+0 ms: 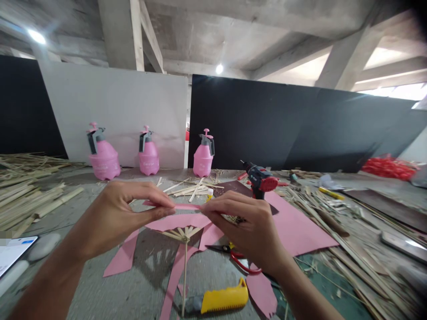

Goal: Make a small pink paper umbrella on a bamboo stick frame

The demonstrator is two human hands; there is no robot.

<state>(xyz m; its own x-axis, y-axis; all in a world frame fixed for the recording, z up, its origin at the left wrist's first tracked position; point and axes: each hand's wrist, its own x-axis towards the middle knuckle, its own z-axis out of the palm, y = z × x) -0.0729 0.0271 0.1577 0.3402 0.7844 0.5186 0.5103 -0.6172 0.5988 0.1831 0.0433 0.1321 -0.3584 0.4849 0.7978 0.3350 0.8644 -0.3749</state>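
Observation:
A narrow pink paper strip (187, 206) stretches between my two hands. My left hand (122, 218) pinches its left end between thumb and fingers. The right end is pinched by my right hand (248, 224), whose fingertips partly hide it. Just below the strip is a small fan (180, 222) of pink paper on thin bamboo ribs, which meet at a hub on top of a thin upright stick (185, 275). Whether the strip touches the fan's paper, I cannot tell. Red-handled scissors (242, 262) lie under my right forearm. A yellow-handled cutter (224, 299) rests near the stick's lower end.
Pink paper pieces (125, 255) and a large pink sheet (300, 226) lie about. A cordless drill (260, 178) and glue stick (210, 194) sit beyond my hands. Pink spray bottles (203, 159) line the back. Bamboo strips (30, 200) pile at left and right; a phone (16, 253) is at left.

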